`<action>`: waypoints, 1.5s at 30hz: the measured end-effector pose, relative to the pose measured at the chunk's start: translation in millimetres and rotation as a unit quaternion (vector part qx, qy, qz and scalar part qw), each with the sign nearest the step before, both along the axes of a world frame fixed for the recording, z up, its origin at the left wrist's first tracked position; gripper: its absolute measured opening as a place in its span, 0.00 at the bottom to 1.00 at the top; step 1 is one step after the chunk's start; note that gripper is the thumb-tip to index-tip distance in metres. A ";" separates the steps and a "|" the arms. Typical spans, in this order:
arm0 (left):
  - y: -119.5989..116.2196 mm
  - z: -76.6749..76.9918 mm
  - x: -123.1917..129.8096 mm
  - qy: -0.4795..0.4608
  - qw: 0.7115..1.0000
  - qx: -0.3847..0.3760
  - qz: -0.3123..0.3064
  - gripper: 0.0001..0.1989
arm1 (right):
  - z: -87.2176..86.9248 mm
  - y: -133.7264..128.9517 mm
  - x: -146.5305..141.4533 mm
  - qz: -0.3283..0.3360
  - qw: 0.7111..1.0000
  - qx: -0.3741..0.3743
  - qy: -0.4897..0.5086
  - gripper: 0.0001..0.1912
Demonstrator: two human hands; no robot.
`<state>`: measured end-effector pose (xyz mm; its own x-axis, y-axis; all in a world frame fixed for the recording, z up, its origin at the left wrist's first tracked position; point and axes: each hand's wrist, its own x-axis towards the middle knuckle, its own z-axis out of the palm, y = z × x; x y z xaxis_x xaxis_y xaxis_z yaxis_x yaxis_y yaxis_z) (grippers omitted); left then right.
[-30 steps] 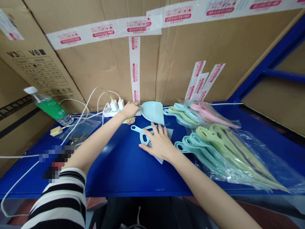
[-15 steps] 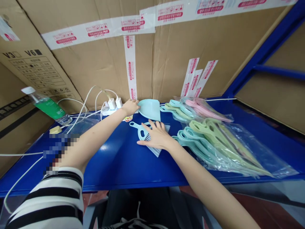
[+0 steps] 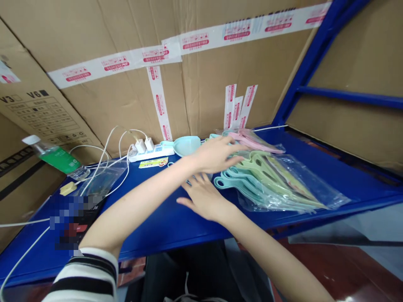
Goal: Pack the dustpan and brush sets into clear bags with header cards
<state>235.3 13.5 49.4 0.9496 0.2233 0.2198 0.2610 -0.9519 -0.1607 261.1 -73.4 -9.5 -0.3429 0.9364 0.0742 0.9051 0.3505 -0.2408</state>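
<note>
My left hand [image 3: 220, 154] reaches across to the right, fingers apart and holding nothing, over the near edge of the bagged dustpan sets. Below it, my right hand [image 3: 204, 197] has its fingers spread over a small brush that is mostly hidden. A light blue dustpan [image 3: 187, 146] lies at the back, its handle over the power strip. Blue handles [image 3: 239, 181] and green handles [image 3: 267, 167] in clear plastic bags lie right of my hands. Behind them is a bag with pink pieces [image 3: 252, 139].
The power strip [image 3: 151, 154] with white chargers and cables stands at the back left, a yellow label [image 3: 153, 162] before it. A bottle with a green label [image 3: 58, 157] leans at the far left. Cardboard [image 3: 126, 100] backs the blue table [image 3: 163, 218].
My left hand has left the dustpan and swung right, towards the bags, crossing above my right hand. My right hand stays over the brush. The view has shifted to the right.
</note>
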 end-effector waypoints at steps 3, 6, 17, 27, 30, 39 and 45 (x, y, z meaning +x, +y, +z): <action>-23.8 -5.6 26.7 0.075 0.997 0.000 0.008 0.20 | 1.3 -41.7 25.9 0.130 0.987 0.044 0.083 0.22; -32.3 -12.0 37.0 0.105 0.994 0.025 0.015 0.18 | 3.2 -76.8 67.7 0.069 0.972 0.105 0.200 0.13; -31.7 -12.6 -81.2 -0.073 0.994 0.083 0.014 0.22 | -2.5 -69.6 144.0 -0.325 0.876 0.275 0.227 0.19; -73.6 -30.2 -186.3 -0.097 0.990 0.025 0.100 0.21 | 10.7 -53.7 72.5 -0.169 0.940 0.124 0.271 0.16; -82.3 -36.8 -210.7 -0.117 0.985 0.019 0.128 0.23 | 8.3 -51.0 49.5 -0.141 0.939 0.082 0.301 0.15; -100.2 -52.1 -257.7 -0.117 0.973 0.002 0.199 0.27 | -22.2 -24.0 3.0 -0.051 0.877 -0.126 0.461 0.15; -103.2 -70.2 -276.2 -0.122 0.969 -0.016 0.216 0.27 | -39.6 -11.6 -10.3 -0.039 0.885 -0.123 0.448 0.10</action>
